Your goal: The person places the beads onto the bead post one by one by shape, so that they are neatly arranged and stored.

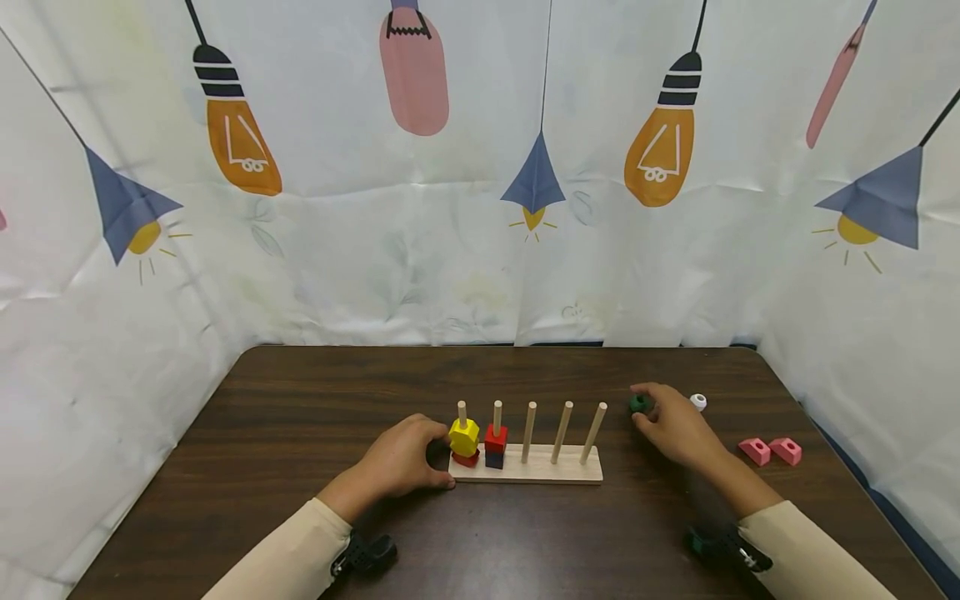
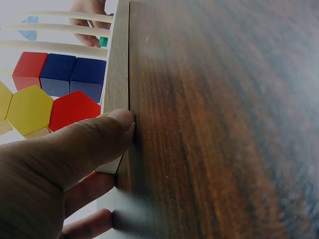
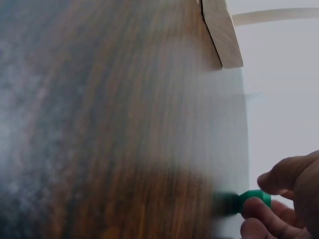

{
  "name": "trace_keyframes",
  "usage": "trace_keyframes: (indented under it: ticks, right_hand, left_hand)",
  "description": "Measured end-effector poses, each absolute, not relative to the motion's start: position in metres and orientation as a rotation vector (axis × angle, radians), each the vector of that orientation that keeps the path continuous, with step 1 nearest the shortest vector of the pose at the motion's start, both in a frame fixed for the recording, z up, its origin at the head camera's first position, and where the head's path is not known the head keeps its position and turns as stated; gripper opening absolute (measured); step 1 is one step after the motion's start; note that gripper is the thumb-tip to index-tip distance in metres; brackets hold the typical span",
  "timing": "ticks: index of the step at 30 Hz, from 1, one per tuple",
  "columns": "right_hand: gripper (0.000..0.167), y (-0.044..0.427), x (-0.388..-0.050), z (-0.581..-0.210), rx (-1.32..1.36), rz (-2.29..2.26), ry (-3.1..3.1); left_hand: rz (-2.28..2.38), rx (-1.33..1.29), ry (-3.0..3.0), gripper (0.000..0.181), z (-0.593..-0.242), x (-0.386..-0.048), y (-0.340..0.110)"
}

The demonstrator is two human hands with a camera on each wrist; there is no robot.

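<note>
At the left end of the wooden peg board (image 1: pixel 525 473), my left hand (image 1: pixel 401 458) grips the base, its thumb (image 2: pixel 99 139) along the front edge. The leftmost peg bears yellow pieces (image 1: pixel 464 437) above a red hexagonal piece (image 2: pixel 75 110). On the peg beside it, a red cube (image 1: pixel 496 437) sits over two dark blue cubes (image 2: pixel 59 74). Three other pegs stand bare. Right of the board, my right hand (image 1: pixel 678 425) pinches a small green bead (image 3: pixel 255 198) low over the table, thumb on one side and fingers on the other.
A white bead (image 1: pixel 698 402) lies just beyond my right hand. Two pink pieces (image 1: pixel 754 451) (image 1: pixel 786 451) lie side by side to the right on the dark wooden table (image 1: pixel 300 400). A patterned white curtain (image 1: pixel 337 250) hangs behind and at both sides.
</note>
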State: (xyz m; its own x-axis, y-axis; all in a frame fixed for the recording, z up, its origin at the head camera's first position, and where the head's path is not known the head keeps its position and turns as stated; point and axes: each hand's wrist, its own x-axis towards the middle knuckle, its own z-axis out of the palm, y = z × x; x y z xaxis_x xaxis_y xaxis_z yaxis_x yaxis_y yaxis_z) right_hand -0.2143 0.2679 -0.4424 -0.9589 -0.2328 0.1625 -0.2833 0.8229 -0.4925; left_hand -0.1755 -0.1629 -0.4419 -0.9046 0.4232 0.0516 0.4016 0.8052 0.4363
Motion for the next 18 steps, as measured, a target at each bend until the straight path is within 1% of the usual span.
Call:
trace_keyframes:
  ticks: [18]
  right_hand:
    - [0.03,0.2609,-0.2153,-0.444,0.364,0.812,-2.966]
  left_hand:
    - [0.693,0.665,2.938,0.044,-0.4413,-0.1751,-0.1628]
